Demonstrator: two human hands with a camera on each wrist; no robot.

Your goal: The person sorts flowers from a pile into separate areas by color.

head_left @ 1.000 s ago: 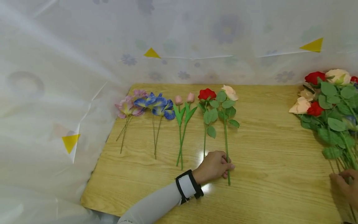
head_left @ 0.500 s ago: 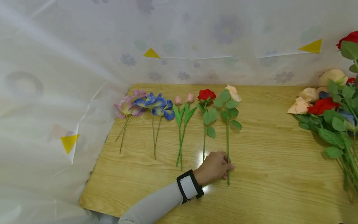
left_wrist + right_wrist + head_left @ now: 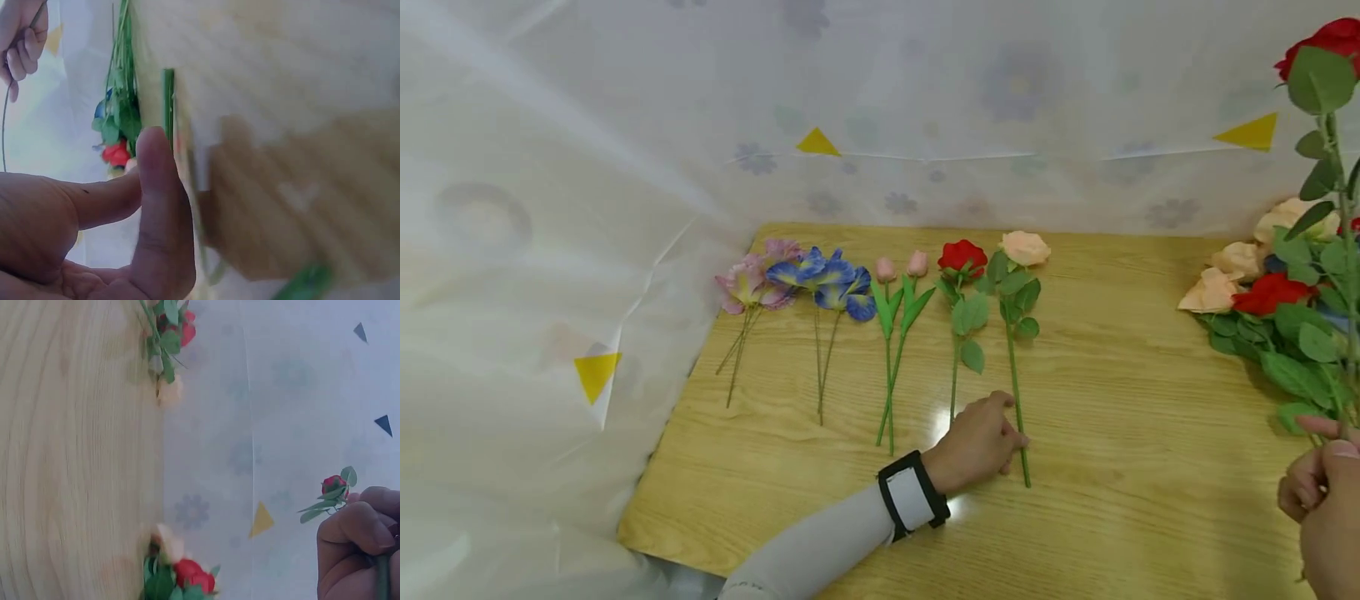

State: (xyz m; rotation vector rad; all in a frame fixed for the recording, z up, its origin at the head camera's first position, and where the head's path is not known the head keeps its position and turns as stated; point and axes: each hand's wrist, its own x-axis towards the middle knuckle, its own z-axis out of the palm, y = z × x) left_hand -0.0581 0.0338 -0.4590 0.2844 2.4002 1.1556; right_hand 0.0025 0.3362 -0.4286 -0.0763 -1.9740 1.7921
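Observation:
My left hand (image 3: 973,442) is at the lower stem of a cream rose (image 3: 1025,248) lying on the table, thumb and fingertips against it. In the left wrist view, curled fingers (image 3: 164,206) partly hide the green stem (image 3: 167,94). To its left lie a red rose (image 3: 962,257), two pink tulips (image 3: 917,265), blue irises (image 3: 842,279) and pink-purple flowers (image 3: 747,283). At the right edge my right hand (image 3: 1326,500) grips a long-stemmed red rose (image 3: 1318,62), held upright above the table. The right wrist view shows its bloom (image 3: 334,486) beyond the curled fingers.
A pile of mixed roses and leaves (image 3: 1273,292) lies at the right side of the wooden table (image 3: 1112,500). White patterned sheeting (image 3: 925,100) with yellow triangles (image 3: 1247,132) hangs along the back and left edges.
The right hand has lifted a red rose out of the pile and brought it up. Under the left hand, the cream rose has turned, its stem now slanting the other way.

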